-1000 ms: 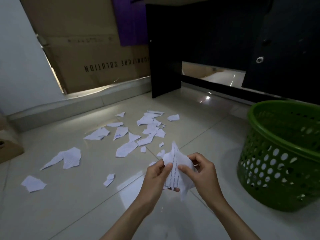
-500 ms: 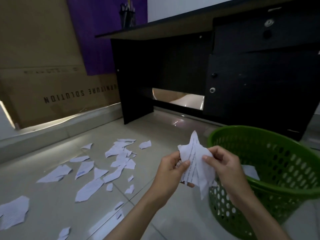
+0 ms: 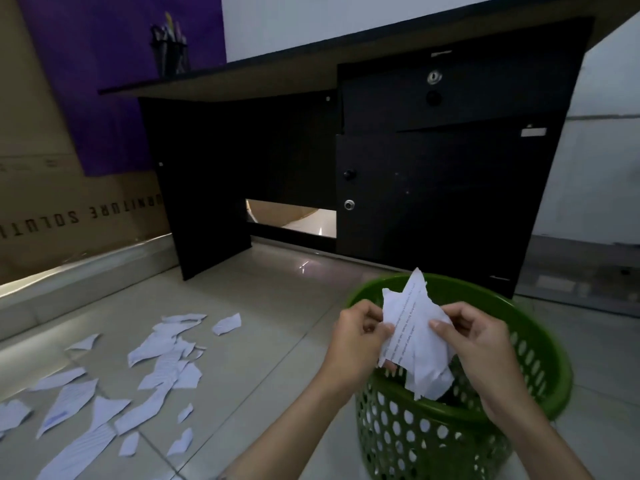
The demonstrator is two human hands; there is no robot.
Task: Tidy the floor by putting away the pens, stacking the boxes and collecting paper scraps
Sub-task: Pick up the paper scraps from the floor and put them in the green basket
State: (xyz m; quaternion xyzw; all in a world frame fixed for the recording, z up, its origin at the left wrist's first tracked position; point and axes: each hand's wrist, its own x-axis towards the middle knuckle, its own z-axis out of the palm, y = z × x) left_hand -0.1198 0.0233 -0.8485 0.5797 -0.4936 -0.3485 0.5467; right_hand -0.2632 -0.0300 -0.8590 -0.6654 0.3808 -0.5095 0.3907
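Both hands, left hand and right hand, pinch a bundle of paper scraps right above the green basket, probably so it drops straight in. Plenty more loose scraps on the floor at 9 o'clock.

Paper scraps in my fingers: thin, matt. Basket beneath: perforated green plastic. Floor around basket: glossy tile.
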